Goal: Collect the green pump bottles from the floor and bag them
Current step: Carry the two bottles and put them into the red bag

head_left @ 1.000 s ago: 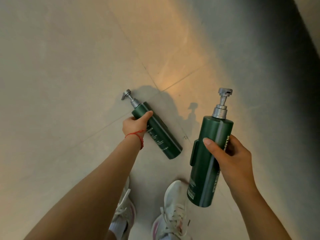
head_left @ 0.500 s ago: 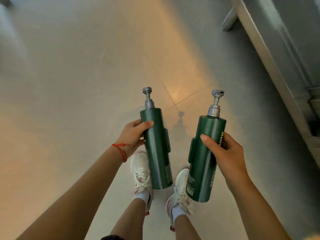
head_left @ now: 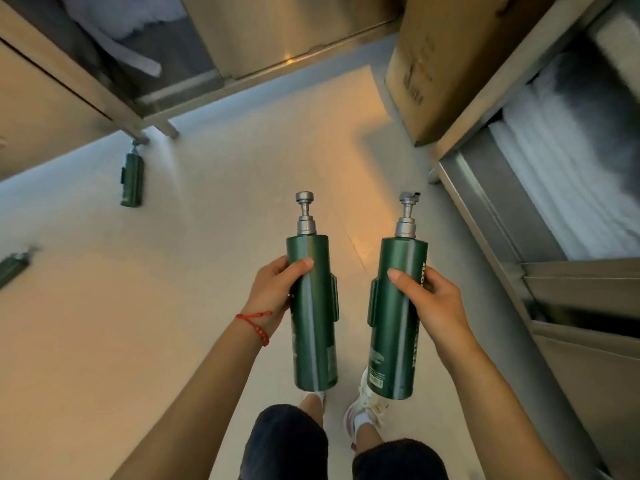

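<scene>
I hold two green pump bottles with silver pumps upright in front of me, side by side and apart. My left hand [head_left: 273,292], with a red string on its wrist, grips the left bottle [head_left: 313,327] around its upper body. My right hand [head_left: 431,299] grips the right bottle [head_left: 394,327] the same way. Two more green pump bottles lie on the pale floor: one [head_left: 132,178] at the far left near a metal leg, another [head_left: 12,268] cut off by the left edge. No bag is in view.
Steel shelving [head_left: 485,202] runs along the right, holding white bundles [head_left: 571,168] and a cardboard box [head_left: 446,64]. More metal racks [head_left: 156,109] stand at the back and left. My legs and white shoes [head_left: 367,403] are below the bottles on the tiled floor [head_left: 173,341].
My left hand lifted its bottle off the floor and turned it upright beside the right one. I stood up and the view tilted forward, bringing the shelves and two more bottles into sight.
</scene>
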Tool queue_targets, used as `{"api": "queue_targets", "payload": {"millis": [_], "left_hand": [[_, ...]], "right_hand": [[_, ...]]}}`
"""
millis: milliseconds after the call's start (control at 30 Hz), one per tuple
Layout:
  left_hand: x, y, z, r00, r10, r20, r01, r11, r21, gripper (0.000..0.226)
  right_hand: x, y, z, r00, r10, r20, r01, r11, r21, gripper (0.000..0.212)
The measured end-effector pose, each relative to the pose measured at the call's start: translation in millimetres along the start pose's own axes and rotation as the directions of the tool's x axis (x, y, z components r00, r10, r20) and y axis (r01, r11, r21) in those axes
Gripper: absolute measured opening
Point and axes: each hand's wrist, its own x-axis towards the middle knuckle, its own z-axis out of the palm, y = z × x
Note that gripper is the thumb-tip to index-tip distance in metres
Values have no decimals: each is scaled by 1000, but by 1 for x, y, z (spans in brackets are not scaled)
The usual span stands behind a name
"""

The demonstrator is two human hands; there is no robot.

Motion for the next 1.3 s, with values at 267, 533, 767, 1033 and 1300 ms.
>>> {"api": "queue_targets", "payload": {"millis": [267,533,767,1033,1300], "left_hand": [[-68,103,-30,982,144,-118,-150,988,-39,14],[-95,174,-34,968,200,-150,-208,977,-40,13],[-53,238,-24,951,226,-210,-239,970,-37,21],[2,316,-13,941,252,-228,-267,963,-38,26],[84,399,-16,957,243,-156,-242,970,26,17]], "right_hand": [[-56,-104,32,996,-84,32,84,996,3,14],[-60,-183,55,985,-136,111,139,990,-24,14],[5,-252,64,967,-196,164,205,978,-45,14],[78,-324,74,961,-204,189,214,977,-29,16],[150,-379,102,969,-209,131,207,978,29,10]]}}
